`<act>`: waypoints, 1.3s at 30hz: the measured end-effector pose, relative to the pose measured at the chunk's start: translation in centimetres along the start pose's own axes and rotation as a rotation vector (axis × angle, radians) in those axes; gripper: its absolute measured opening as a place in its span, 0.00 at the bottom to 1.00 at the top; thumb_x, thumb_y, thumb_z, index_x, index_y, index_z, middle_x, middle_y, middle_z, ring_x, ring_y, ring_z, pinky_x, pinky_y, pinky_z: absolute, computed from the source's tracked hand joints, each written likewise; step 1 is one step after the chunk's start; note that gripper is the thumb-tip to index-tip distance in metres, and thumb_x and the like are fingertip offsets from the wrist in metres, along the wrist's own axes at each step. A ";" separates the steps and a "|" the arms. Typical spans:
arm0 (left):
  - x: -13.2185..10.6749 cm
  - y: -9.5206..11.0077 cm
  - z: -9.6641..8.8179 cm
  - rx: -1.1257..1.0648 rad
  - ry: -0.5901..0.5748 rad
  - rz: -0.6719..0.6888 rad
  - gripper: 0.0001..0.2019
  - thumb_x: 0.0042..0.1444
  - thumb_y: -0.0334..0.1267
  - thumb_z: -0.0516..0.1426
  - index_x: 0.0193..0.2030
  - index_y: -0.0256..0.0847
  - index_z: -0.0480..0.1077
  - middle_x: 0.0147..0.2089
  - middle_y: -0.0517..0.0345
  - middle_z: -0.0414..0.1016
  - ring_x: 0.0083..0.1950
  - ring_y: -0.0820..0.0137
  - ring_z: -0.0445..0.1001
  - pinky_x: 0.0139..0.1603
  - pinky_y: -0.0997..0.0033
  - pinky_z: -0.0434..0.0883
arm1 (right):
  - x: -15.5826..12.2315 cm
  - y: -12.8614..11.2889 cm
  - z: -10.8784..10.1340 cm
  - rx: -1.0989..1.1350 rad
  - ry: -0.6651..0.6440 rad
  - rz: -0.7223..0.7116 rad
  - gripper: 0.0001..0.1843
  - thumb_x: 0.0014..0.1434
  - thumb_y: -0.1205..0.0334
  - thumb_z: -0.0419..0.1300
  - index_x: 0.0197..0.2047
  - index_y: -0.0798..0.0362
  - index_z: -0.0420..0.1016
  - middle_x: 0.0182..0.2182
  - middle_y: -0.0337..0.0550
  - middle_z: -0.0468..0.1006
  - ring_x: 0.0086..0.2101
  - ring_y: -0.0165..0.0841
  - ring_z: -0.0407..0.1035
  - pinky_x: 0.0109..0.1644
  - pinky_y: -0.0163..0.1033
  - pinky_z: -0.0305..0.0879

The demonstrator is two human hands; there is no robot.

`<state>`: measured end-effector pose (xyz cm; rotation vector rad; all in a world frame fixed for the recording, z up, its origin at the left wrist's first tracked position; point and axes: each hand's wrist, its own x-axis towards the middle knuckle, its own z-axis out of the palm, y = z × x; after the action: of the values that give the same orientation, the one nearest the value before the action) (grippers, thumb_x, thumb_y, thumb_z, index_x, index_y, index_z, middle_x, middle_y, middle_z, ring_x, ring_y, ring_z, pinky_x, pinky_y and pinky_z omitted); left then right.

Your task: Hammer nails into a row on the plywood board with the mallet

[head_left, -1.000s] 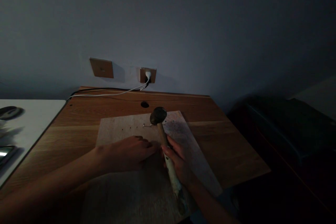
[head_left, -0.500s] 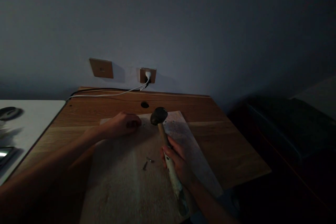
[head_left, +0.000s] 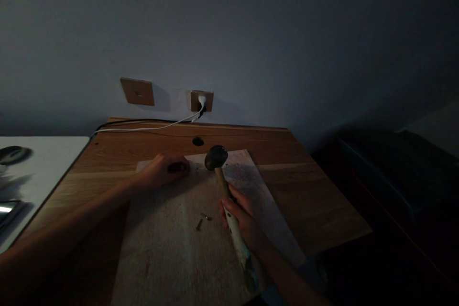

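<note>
My right hand (head_left: 240, 215) is wrapped round the handle of a mallet (head_left: 234, 239) with a dark rounded head and a worn, pale handle. The mallet's head is over the far part of a pale wooden board (head_left: 165, 248). At the board's far left, my left hand (head_left: 167, 170) has its thumb and fingers curled together in a pinch; whatever they hold, if anything, is too small to make out. Two screws (head_left: 198, 224), or screw-like fasteners, lie on the board between the hands, nearer to me. Tiny metal bits (head_left: 232, 164) show along the board's far edge.
The board lies on a wooden desk (head_left: 308, 201) against a wall. A white plug (head_left: 202, 100) sits in a wall socket, its cable (head_left: 143, 129) running left along the desk's back. A cable hole (head_left: 198, 141) is behind the board. At left, a white surface (head_left: 68, 153) bears a computer mouse (head_left: 14, 154).
My left hand has shifted slightly left and its fingers have moved a little. The mallet stays in my right hand, almost in the same place.
</note>
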<state>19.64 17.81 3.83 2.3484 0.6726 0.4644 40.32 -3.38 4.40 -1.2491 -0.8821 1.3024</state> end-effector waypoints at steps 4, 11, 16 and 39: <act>-0.1 0.1 0.2 -0.004 0.002 0.017 0.09 0.59 0.38 0.57 0.42 0.42 0.78 0.38 0.57 0.82 0.38 0.69 0.79 0.42 0.72 0.72 | 0.0 0.0 0.1 0.012 0.014 0.014 0.20 0.61 0.45 0.63 0.49 0.52 0.75 0.26 0.33 0.69 0.20 0.23 0.60 0.21 0.29 0.55; 0.1 -0.1 0.6 0.043 -0.003 0.038 0.10 0.58 0.37 0.57 0.43 0.43 0.78 0.41 0.56 0.82 0.38 0.69 0.78 0.43 0.71 0.71 | 0.0 -0.1 0.2 -0.010 -0.035 0.010 0.20 0.63 0.46 0.62 0.50 0.51 0.75 0.27 0.33 0.69 0.20 0.23 0.61 0.21 0.29 0.55; 0.3 0.3 0.4 0.011 -0.016 -0.026 0.13 0.55 0.36 0.58 0.47 0.42 0.77 0.40 0.58 0.82 0.37 0.69 0.78 0.39 0.73 0.70 | 0.2 -1.0 1.1 -0.043 -0.099 0.027 0.16 0.65 0.50 0.59 0.49 0.51 0.74 0.27 0.34 0.71 0.20 0.23 0.61 0.22 0.29 0.55; 0.3 -0.3 0.9 -0.012 0.071 -0.019 0.20 0.50 0.33 0.60 0.52 0.41 0.74 0.40 0.57 0.82 0.39 0.65 0.80 0.40 0.71 0.71 | 0.4 0.5 2.7 -0.149 -0.195 -0.036 0.16 0.66 0.49 0.58 0.46 0.54 0.74 0.25 0.33 0.68 0.19 0.23 0.60 0.22 0.30 0.56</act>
<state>20.22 17.71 2.98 2.3216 0.7223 0.5440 37.66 -2.59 4.36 -1.2277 -1.1534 1.3661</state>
